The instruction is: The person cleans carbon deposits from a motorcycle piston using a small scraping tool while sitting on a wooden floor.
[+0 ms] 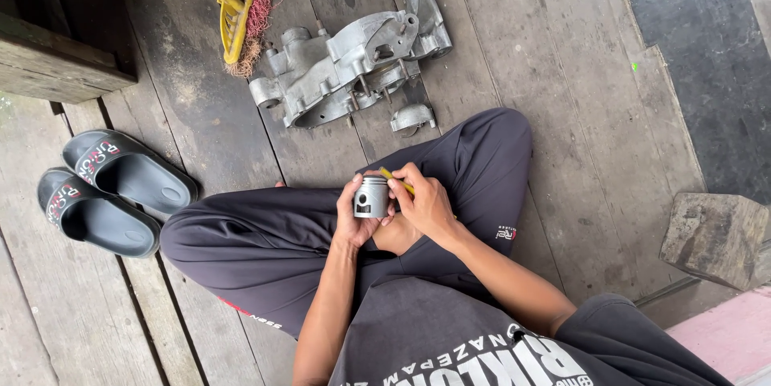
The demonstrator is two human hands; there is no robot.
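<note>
- The person sits cross-legged on a plank floor [562,73], dark trousers across both knees, forearms meeting over the lap.
- The left hand [353,221] is curled shut around a piston [372,197], a short grey metal cylinder with a pin hole in its side, held upright just above the crossed legs.
- The right hand [426,201] is closed in a pinch on a thin yellow tool [395,179], whose tip sits at the piston's upper rim. Whether the tip is touching metal or just clear of it I cannot tell.
- By my reading the step in hand is working on the piston's top edge or groove, perhaps scraping or picking it clean. The next move would call for a steady left grip and a small turn of the piston to bring a fresh stretch of rim under the tool.
- Just past the knees lies a small loose metal cover [413,117].
- Beyond it, mid-floor, rests a big aluminium casing [345,69], lying on its side, bolts sticking out.
- To the left, near the floor's edge, a pair of black sandals [112,189] sits side by side.
- Farthest off, at the top edge, a yellow-headed broom [241,4] lies by a wooden step.
- A rough block [711,237] stands at the right edge.
</note>
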